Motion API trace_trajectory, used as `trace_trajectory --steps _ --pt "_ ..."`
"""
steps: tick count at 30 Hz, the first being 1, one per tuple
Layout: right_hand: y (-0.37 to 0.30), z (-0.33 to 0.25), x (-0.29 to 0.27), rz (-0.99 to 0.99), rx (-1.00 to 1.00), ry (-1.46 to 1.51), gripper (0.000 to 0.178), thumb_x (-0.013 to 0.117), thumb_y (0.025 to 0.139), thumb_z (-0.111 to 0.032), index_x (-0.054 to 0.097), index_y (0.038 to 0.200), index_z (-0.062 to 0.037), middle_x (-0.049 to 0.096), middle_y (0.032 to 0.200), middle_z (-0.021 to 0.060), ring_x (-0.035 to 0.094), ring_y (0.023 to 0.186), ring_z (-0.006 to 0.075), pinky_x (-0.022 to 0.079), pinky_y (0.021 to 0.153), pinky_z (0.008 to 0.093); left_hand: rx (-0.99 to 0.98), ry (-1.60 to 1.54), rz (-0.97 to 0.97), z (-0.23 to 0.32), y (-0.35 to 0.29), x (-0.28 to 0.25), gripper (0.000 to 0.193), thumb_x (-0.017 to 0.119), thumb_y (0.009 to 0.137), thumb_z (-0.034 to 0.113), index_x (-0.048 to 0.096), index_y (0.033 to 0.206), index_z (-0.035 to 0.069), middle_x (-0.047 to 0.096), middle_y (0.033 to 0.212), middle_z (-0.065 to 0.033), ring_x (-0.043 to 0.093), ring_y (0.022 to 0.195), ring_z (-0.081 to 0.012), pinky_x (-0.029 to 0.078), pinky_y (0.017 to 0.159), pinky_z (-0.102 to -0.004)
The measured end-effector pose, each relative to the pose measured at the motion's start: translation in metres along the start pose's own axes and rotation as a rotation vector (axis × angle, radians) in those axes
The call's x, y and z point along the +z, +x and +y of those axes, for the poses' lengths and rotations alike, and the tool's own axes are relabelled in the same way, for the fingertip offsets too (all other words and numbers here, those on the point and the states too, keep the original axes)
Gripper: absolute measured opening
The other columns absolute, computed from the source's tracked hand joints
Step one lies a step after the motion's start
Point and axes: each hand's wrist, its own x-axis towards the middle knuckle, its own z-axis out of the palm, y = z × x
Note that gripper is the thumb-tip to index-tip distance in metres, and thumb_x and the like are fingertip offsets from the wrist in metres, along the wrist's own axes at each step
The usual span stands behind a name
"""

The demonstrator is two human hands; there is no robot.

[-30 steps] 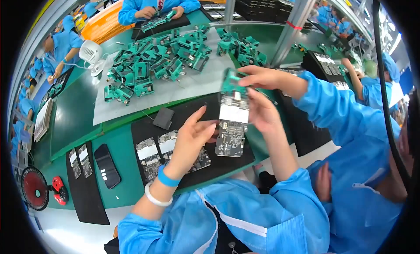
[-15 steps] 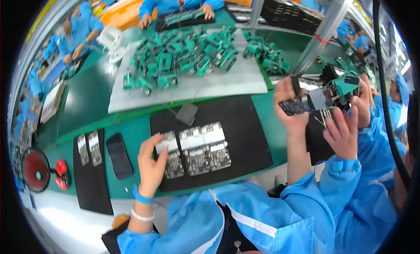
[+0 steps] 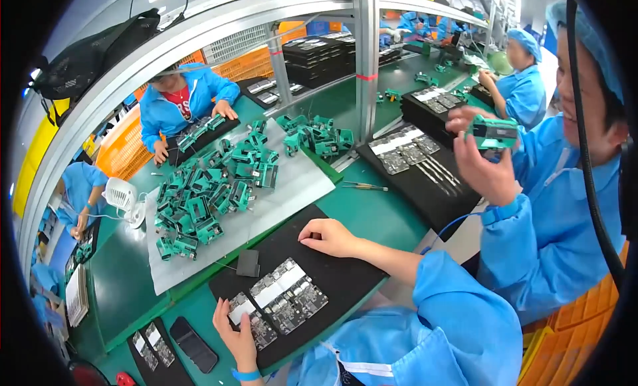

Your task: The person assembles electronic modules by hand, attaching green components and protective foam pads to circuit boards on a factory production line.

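Observation:
On a black mat (image 3: 355, 273), my left hand (image 3: 236, 336) rests with thumb and fingers apart at the near-left edge of a single circuit board (image 3: 262, 331). Beside that board lies a joined group of circuit boards (image 3: 292, 299) with white strips. My right hand (image 3: 329, 238) rests on the mat's far part, its fingers curled in and nothing visible in them. Between the hands, near the mat's far edge, sits a small dark grey block (image 3: 248, 263). To the right, a co-worker's hands (image 3: 488, 170) hold up a green-cased device (image 3: 493, 132).
Green-cased units (image 3: 212, 193) lie heaped on a white sheet (image 3: 302, 180). Tweezers (image 3: 365, 186) lie near a black mat with boards (image 3: 405, 146) at right. A phone (image 3: 193, 345) and a narrow board mat (image 3: 159, 366) are at left. A metal post (image 3: 367, 73) rises behind.
The view has swung right. My right hand has come back from beside the co-worker's hands to the mat. The co-worker now holds the green device higher; my left hand stays by the single board.

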Motion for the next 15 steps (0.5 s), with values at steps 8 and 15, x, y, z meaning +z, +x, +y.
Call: trace_trajectory --steps 8,15 --pt "-0.003 0.003 0.002 0.042 -0.034 -0.008 0.011 0.072 0.087 -0.016 0.073 0.094 -0.0076 0.068 0.085 0.0055 0.064 0.069 0.0149 0.051 0.063 0.0301 -0.025 -0.259 0.035 -0.016 0.002 -0.001 0.056 0.069 0.083 0.001 0.053 0.137 0.002 0.047 0.147 -0.0162 0.045 0.134 -0.0288 0.034 0.114 -0.0371" --pt "-0.004 -0.004 0.003 0.036 0.005 0.014 0.01 0.073 0.086 -0.015 0.074 0.091 -0.0072 0.067 0.083 0.0064 0.064 0.069 0.0169 0.051 0.063 0.0306 -0.09 -0.307 0.059 -0.013 -0.002 -0.003 0.056 0.068 0.084 0.0 0.053 0.137 0.001 0.047 0.149 -0.0167 0.044 0.138 -0.0264 0.032 0.115 -0.0362"
